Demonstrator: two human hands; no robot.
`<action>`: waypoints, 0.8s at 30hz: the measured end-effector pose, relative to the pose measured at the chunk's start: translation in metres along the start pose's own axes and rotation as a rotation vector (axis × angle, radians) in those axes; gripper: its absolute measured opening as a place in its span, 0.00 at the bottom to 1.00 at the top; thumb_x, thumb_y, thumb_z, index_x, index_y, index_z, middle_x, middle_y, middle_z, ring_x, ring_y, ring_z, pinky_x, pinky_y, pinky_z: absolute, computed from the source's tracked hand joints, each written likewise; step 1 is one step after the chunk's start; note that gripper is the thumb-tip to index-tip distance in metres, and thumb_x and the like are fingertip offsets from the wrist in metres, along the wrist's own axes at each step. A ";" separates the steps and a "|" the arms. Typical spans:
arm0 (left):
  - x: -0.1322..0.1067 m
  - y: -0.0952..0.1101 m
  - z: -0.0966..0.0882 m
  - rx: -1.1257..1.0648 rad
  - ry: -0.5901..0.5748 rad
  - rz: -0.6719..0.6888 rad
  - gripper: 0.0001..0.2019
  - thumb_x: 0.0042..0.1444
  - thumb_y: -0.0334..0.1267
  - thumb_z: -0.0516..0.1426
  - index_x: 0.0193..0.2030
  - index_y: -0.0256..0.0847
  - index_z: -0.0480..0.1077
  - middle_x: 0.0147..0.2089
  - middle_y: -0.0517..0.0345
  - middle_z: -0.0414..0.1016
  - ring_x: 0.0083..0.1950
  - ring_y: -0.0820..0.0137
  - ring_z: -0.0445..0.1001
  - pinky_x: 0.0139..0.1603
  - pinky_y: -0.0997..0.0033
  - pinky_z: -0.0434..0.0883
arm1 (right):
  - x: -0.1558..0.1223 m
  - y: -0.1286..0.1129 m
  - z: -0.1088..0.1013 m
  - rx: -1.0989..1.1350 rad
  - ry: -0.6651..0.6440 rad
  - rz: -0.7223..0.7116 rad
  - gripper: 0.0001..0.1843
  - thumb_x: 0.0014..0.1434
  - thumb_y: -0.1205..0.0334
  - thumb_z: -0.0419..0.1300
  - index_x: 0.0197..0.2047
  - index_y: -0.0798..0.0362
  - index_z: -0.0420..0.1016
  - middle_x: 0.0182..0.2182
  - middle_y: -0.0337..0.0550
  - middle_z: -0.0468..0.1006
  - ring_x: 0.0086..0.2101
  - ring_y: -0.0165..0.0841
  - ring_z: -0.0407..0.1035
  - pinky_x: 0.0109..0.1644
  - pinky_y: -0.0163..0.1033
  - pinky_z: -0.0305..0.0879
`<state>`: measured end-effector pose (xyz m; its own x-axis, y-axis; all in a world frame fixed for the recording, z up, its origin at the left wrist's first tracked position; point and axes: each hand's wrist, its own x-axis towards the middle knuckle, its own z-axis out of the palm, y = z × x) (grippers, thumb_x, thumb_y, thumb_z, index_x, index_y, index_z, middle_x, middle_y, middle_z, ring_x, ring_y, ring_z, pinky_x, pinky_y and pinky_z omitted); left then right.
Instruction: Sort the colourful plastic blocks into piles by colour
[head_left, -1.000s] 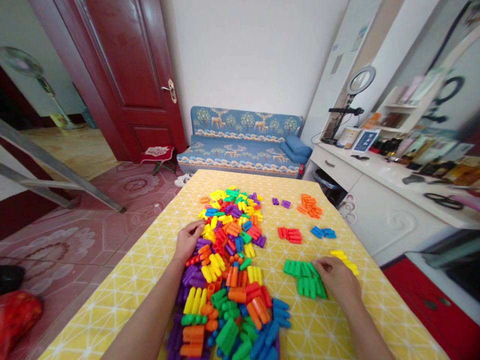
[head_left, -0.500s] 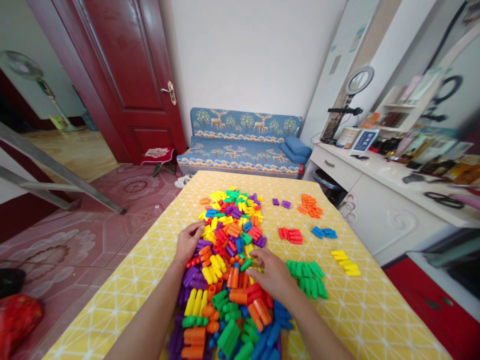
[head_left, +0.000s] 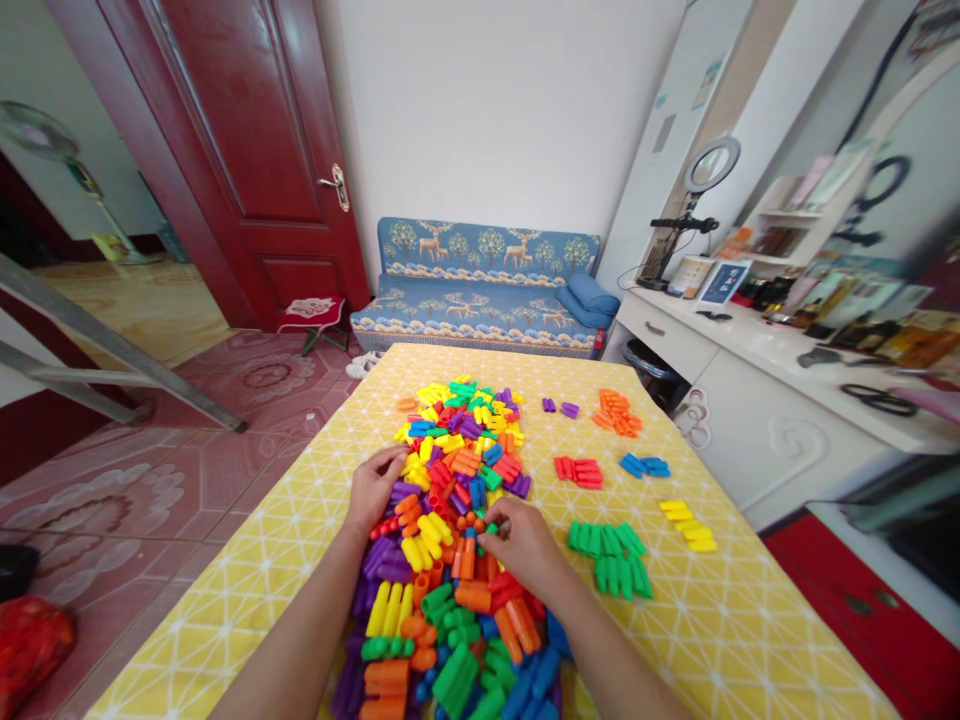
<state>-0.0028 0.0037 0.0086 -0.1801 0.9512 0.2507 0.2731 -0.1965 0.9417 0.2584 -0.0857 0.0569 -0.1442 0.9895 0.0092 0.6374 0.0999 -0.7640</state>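
Observation:
A long heap of plastic building blocks in red, orange, yellow, green, blue and purple runs down the middle of the table. At the heap's left edge rests my left hand, its fingers slightly apart beside yellow blocks and holding nothing that I can see. My right hand is over the heap's right side, thumb and forefinger closed on a small green block, mostly hidden by the fingers. To the right lie sorted groups: green blocks, red blocks, orange blocks, blue blocks, yellow blocks and purple blocks.
The table has a yellow patterned cloth. Behind it stands a blue sofa. A white dressing table with bottles and a ring light is on the right. A red stool and a metal ladder stand on the left.
My right hand has come down and slightly left onto the green block, and its thumb and forefinger have closed. My left hand has stayed almost in place.

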 end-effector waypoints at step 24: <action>-0.001 0.003 0.001 0.023 0.008 -0.010 0.20 0.51 0.53 0.59 0.41 0.38 0.79 0.49 0.48 0.80 0.54 0.57 0.75 0.63 0.56 0.64 | -0.074 0.070 -0.089 -0.026 0.039 -0.173 0.09 0.52 0.67 0.55 0.36 0.50 0.75 0.39 0.45 0.77 0.43 0.39 0.71 0.50 0.45 0.67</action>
<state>-0.0012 0.0021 0.0111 -0.1901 0.9512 0.2429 0.2928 -0.1812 0.9389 0.3806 -0.1425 0.0603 -0.2242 0.9606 0.1644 0.6248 0.2711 -0.7322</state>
